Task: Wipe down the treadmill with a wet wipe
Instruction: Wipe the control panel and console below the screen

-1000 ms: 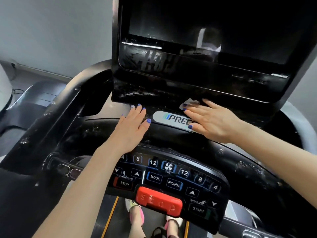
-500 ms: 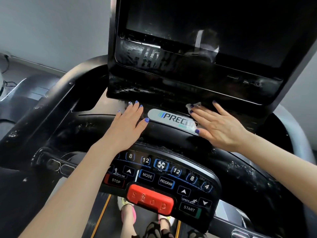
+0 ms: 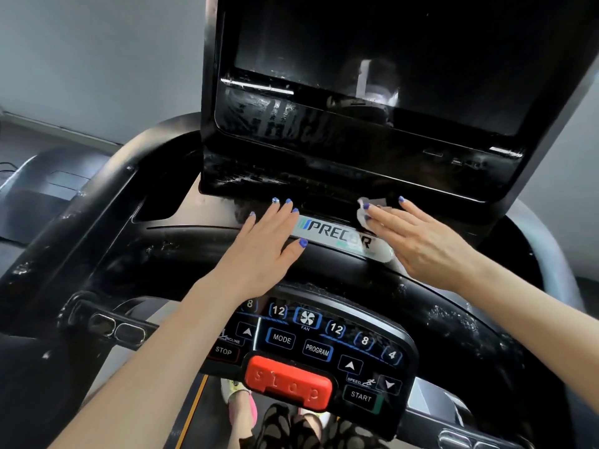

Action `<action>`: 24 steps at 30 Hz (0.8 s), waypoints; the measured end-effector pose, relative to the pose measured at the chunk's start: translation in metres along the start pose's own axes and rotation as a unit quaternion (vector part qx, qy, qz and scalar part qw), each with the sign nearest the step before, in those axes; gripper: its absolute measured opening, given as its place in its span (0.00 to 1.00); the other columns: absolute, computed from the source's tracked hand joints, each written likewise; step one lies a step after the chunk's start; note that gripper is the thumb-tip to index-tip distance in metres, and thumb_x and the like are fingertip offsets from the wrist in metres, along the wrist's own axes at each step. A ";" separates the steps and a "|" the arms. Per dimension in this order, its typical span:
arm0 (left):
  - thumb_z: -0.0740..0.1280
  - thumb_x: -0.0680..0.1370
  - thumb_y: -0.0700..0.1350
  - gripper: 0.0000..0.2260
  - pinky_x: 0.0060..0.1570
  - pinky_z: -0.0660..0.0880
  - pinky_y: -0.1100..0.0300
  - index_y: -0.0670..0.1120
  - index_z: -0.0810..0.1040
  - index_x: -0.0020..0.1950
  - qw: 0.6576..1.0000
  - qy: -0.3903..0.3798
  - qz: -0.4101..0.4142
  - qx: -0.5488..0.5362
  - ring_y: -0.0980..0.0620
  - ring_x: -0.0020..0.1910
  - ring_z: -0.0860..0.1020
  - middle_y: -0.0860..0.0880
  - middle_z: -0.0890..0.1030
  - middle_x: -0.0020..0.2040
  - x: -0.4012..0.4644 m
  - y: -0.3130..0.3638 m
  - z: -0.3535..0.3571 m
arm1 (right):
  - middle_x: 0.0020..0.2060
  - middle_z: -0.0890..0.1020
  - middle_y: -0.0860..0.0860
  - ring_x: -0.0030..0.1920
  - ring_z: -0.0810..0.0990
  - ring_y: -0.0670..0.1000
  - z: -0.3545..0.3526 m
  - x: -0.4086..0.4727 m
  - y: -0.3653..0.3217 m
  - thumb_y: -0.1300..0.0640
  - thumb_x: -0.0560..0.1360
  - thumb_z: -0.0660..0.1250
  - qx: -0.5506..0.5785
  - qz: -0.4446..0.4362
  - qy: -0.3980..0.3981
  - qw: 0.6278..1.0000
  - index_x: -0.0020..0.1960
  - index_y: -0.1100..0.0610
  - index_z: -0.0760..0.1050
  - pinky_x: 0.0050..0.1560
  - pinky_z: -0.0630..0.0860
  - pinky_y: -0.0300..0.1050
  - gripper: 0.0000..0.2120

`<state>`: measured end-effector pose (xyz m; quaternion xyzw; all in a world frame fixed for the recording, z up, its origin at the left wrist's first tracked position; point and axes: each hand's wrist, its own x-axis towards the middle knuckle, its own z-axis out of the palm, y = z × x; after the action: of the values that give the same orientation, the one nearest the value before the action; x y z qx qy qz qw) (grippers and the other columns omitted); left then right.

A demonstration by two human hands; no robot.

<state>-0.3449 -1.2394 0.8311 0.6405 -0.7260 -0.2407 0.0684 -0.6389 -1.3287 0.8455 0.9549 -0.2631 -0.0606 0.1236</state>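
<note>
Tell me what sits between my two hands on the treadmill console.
In the head view, the silver Precor logo plate spans the gap between the left hand and the right hand, whose fingers press the wet wipe.

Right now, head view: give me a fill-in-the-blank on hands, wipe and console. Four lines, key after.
1. The wet wipe lies under the fingers of the ____ hand.
2. The left hand rests flat, just left of the ____ logo plate.
3. The big red bar at the console's near edge reads ____.
4. The button between the two 12 keys shows a ____ icon.

Missing words: right; PRECOR; stop; fan
</note>
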 end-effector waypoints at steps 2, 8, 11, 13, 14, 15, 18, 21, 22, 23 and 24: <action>0.45 0.82 0.60 0.31 0.78 0.39 0.52 0.49 0.46 0.83 1.000 -0.008 0.004 0.010 0.57 0.81 0.39 0.54 0.43 0.83 0.003 0.002 0.003 | 0.74 0.70 0.59 0.72 0.73 0.58 0.008 0.000 0.002 0.66 0.64 0.72 0.006 -0.013 -0.028 1.000 0.74 0.62 0.71 0.77 0.49 0.54 0.38; 0.43 0.80 0.62 0.33 0.80 0.40 0.51 0.50 0.46 0.83 1.000 0.002 0.012 0.010 0.58 0.80 0.38 0.55 0.43 0.83 0.003 -0.001 0.010 | 0.75 0.70 0.56 0.73 0.72 0.56 0.012 -0.025 0.014 0.61 0.72 0.45 -0.016 0.041 -0.074 0.996 0.76 0.62 0.67 0.78 0.46 0.55 0.34; 0.43 0.80 0.63 0.33 0.80 0.40 0.50 0.51 0.46 0.83 1.000 0.006 0.008 0.023 0.58 0.80 0.38 0.56 0.42 0.82 0.004 -0.001 0.011 | 0.77 0.67 0.55 0.75 0.67 0.54 0.006 -0.019 0.017 0.61 0.74 0.44 -0.031 0.049 -0.073 0.996 0.77 0.62 0.65 0.79 0.44 0.56 0.32; 0.43 0.80 0.63 0.34 0.80 0.39 0.51 0.51 0.45 0.83 1.000 0.006 0.007 0.028 0.59 0.80 0.37 0.56 0.41 0.82 0.004 0.000 0.011 | 0.77 0.65 0.54 0.77 0.64 0.52 0.005 -0.006 0.011 0.58 0.76 0.46 -0.012 0.052 -0.076 0.996 0.78 0.61 0.65 0.80 0.43 0.56 0.31; 0.43 0.80 0.64 0.34 0.79 0.39 0.51 0.51 0.45 0.83 0.999 0.006 0.007 0.031 0.59 0.79 0.37 0.56 0.41 0.82 0.004 0.000 0.011 | 0.78 0.64 0.54 0.78 0.62 0.52 0.004 -0.001 0.007 0.55 0.78 0.47 0.001 0.057 -0.083 0.995 0.78 0.61 0.64 0.80 0.42 0.56 0.30; 0.43 0.80 0.64 0.34 0.79 0.39 0.51 0.51 0.45 0.83 0.999 0.005 0.007 0.033 0.59 0.79 0.37 0.56 0.41 0.82 0.004 0.000 0.011 | 0.78 0.63 0.53 0.78 0.61 0.51 0.005 0.001 0.004 0.52 0.80 0.47 0.017 0.066 -0.091 0.993 0.78 0.60 0.64 0.80 0.40 0.56 0.29; 0.43 0.80 0.64 0.34 0.79 0.38 0.51 0.51 0.45 0.83 0.999 0.005 0.008 0.037 0.58 0.80 0.37 0.56 0.41 0.82 0.005 -0.001 0.011 | 0.79 0.59 0.50 0.79 0.56 0.48 0.005 -0.013 -0.002 0.41 0.83 0.42 0.070 0.097 -0.125 0.985 0.80 0.57 0.59 0.79 0.35 0.54 0.32; 0.43 0.80 0.64 0.33 0.79 0.39 0.51 0.51 0.45 0.83 0.999 0.003 0.009 0.041 0.58 0.80 0.37 0.56 0.41 0.82 0.005 -0.001 0.012 | 0.80 0.56 0.48 0.80 0.53 0.47 0.007 -0.038 0.000 0.37 0.83 0.34 0.082 0.118 -0.138 0.980 0.81 0.54 0.53 0.79 0.34 0.53 0.34; 0.43 0.80 0.64 0.33 0.79 0.39 0.51 0.51 0.45 0.83 0.999 0.005 0.008 0.043 0.58 0.80 0.37 0.56 0.41 0.82 0.005 -0.001 0.013 | 0.80 0.56 0.48 0.80 0.53 0.47 0.007 -0.039 -0.001 0.37 0.82 0.33 0.082 0.133 -0.139 0.978 0.81 0.54 0.53 0.79 0.35 0.53 0.35; 0.43 0.80 0.64 0.34 0.79 0.39 0.51 0.51 0.45 0.83 0.999 0.006 0.008 0.045 0.58 0.80 0.37 0.55 0.41 0.82 0.005 -0.002 0.013 | 0.80 0.56 0.48 0.79 0.52 0.46 0.007 -0.036 -0.003 0.36 0.82 0.31 0.085 0.148 -0.136 0.976 0.81 0.54 0.53 0.79 0.36 0.52 0.36; 0.43 0.80 0.64 0.34 0.79 0.39 0.51 0.51 0.45 0.83 0.999 0.006 0.008 0.047 0.58 0.80 0.37 0.55 0.41 0.82 0.005 -0.002 0.013 | 0.80 0.54 0.48 0.79 0.50 0.45 0.006 -0.029 -0.006 0.35 0.80 0.29 0.094 0.161 -0.125 0.974 0.81 0.54 0.52 0.79 0.36 0.51 0.38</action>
<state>-0.3494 -1.2413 0.8175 0.6386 -0.7412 -0.2020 0.0450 -0.6619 -1.3094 0.8395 0.8920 -0.4317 -0.1338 0.0077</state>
